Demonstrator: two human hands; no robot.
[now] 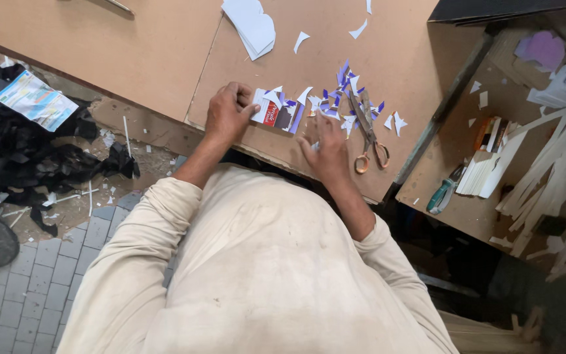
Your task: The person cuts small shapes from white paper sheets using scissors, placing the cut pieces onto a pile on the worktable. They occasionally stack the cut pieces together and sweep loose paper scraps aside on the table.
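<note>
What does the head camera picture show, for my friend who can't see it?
A person in a cream shirt leans over a brown board table. The left hand presses on a small stack of printed cards, and the right hand rests beside purple and white paper scraps. Orange-handled scissors lie just right of that hand, and white paper cutouts sit farther back.

You had the small printed card [275,115], red, white and purple, lying flat near the board's near edge. Purple and white paper offcuts [345,98] lay scattered just right of it.
</note>
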